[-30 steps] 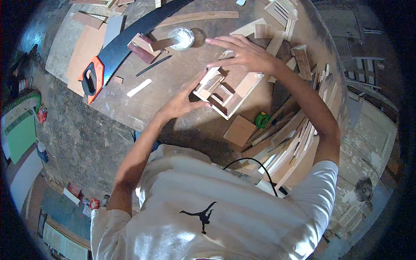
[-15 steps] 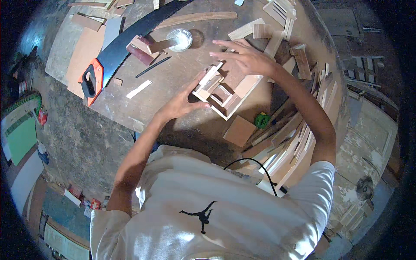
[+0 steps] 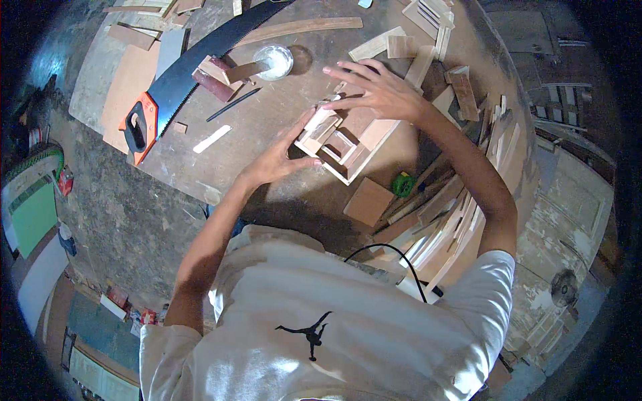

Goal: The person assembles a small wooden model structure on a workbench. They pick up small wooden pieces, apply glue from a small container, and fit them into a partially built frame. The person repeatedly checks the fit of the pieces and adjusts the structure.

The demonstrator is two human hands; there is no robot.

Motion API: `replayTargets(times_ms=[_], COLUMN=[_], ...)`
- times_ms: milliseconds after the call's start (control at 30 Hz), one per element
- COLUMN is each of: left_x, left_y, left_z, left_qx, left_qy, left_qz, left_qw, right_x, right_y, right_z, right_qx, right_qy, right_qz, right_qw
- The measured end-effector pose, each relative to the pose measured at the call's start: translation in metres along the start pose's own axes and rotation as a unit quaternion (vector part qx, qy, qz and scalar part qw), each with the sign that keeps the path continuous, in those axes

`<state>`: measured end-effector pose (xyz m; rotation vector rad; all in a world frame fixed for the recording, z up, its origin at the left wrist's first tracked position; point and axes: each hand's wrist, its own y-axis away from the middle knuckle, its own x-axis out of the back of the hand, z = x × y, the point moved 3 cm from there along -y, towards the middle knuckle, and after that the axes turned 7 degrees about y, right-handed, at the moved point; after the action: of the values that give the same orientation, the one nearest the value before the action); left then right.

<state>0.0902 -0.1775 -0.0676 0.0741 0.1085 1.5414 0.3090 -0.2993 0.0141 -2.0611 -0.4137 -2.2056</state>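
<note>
A small wooden box frame with inner dividers and a little step-like part stands on the worktable in front of me. My left hand is closed round its left corner, thumb on the near wall and fingers along the left side. Above the far side of the box is my right hand, its fingers stretched out and spread. The lowest of those fingers reaches down to the far left top edge and seems to touch it. My right hand's own thumb is hard to make out.
A handsaw with an orange and black handle lies left. Around the box are a glass of white paste, a red-sided wooden block, a dark pencil and a green tape measure. Wood strips are heaped right.
My right hand has come down and its lower finger now lies at the far left edge of the box. My left hand keeps its hold there.
</note>
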Motion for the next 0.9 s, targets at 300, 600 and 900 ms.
replayTargets(times_ms=[300,600,900], left_x=[0.0,0.0,-0.001], left_y=[0.002,0.002,0.001], left_z=[0.0,0.001,0.0], left_qx=[-0.001,-0.012,-0.007], left_qy=[-0.006,-0.012,-0.006], left_qz=[0.003,0.002,0.002], left_qw=[1.0,1.0,1.0], right_x=[-0.006,-0.003,-0.002], right_y=[0.005,-0.008,-0.029], right_z=[-0.012,-0.016,-0.006], right_qx=[-0.014,0.008,0.12], right_qy=[-0.002,0.041,0.026], right_qz=[0.02,0.039,0.016], right_qw=[1.0,0.998,0.992])
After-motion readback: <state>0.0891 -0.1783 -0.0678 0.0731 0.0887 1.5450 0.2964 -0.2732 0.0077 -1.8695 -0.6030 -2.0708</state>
